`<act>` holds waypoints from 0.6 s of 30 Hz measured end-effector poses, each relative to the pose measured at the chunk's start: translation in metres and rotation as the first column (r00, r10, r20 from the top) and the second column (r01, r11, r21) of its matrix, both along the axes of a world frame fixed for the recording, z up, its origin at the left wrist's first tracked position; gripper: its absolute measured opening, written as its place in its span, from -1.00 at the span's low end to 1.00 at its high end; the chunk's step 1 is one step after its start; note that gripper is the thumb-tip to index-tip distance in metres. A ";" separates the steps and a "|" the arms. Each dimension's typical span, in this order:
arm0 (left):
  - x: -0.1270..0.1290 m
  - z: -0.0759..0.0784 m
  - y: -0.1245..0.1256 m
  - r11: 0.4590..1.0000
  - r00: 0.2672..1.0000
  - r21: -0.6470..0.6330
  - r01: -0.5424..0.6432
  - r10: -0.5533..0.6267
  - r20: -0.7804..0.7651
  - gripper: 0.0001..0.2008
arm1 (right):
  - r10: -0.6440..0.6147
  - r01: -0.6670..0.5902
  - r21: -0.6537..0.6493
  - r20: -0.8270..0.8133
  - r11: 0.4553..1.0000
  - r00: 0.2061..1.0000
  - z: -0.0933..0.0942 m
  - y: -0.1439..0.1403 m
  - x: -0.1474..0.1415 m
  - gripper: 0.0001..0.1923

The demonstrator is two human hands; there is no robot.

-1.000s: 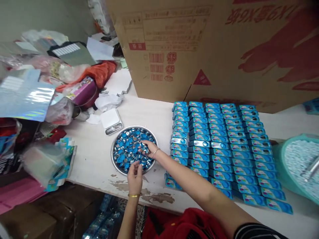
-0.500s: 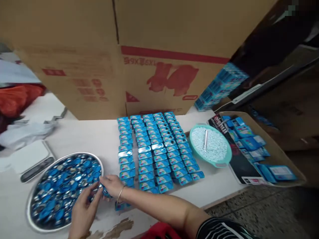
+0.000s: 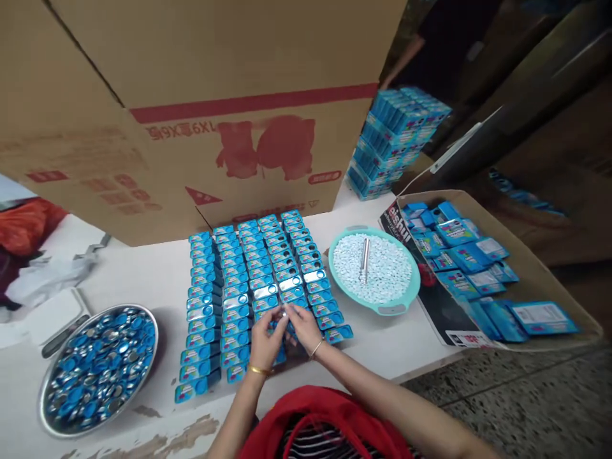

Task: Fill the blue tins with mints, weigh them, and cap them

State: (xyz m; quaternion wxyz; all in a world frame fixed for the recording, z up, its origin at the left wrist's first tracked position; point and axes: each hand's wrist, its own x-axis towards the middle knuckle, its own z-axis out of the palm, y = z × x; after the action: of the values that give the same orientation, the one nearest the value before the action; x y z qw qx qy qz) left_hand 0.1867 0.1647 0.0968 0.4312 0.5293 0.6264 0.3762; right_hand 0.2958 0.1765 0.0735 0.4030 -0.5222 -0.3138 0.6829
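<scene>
My left hand (image 3: 268, 338) and my right hand (image 3: 305, 330) meet above the front of the rows of blue boxes (image 3: 235, 305). Their fingertips are pinched together around a small shiny piece (image 3: 284, 312), too small to make out fully. The boxes stand in several columns, each with a colourful print and a round spot near one end of its top. Some boxes under my hands are hidden. Left of them, a metal bowl (image 3: 155, 344) is full of small round blue and silver metal discs (image 3: 98, 366).
A green basin (image 3: 415, 280) of small pale pellets holds a metal tube (image 3: 365, 258). A carton (image 3: 545, 290) of blue packs stands at the right, stacked packs (image 3: 396, 143) behind. A large cardboard box (image 3: 191, 76) blocks the back. A white scale (image 3: 55, 319) lies left; someone's arm (image 3: 404, 60) shows behind.
Both hands have left the edge of the metal bowl and moved right, over the front of the box rows. The view has also turned to the right.
</scene>
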 end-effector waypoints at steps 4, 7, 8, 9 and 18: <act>0.026 -0.006 0.025 0.996 0.996 -0.026 0.086 -0.087 -0.032 -0.68 | -0.107 0.099 -0.105 -0.078 0.990 0.991 -0.008 0.015 0.024 -0.52; 0.031 -0.017 0.052 0.983 0.978 -0.080 0.165 -0.174 -0.116 -0.72 | -0.237 0.209 -0.199 -0.131 0.957 0.963 -0.013 0.029 0.037 -0.53; 0.030 -0.022 0.065 0.981 0.970 -0.095 0.169 -0.182 -0.161 -0.73 | -0.267 0.230 -0.219 -0.162 0.948 0.950 -0.014 0.033 0.043 -0.54; 0.030 -0.026 0.079 0.981 0.961 -0.105 0.163 -0.182 -0.209 -0.73 | -0.287 0.239 -0.231 -0.199 0.943 0.937 -0.014 0.037 0.050 -0.56; 0.047 -0.053 0.184 0.931 0.750 -0.261 0.257 -0.362 -0.554 -0.90 | -0.205 0.102 -0.246 -0.436 0.964 0.876 -0.016 0.062 0.092 -0.61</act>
State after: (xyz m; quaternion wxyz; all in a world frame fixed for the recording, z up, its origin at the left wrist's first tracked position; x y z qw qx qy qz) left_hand 0.2339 0.3490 0.0434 0.3132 0.6783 0.6619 0.0609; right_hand 0.3879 0.2382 0.0577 0.4596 -0.4104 -0.0913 0.7823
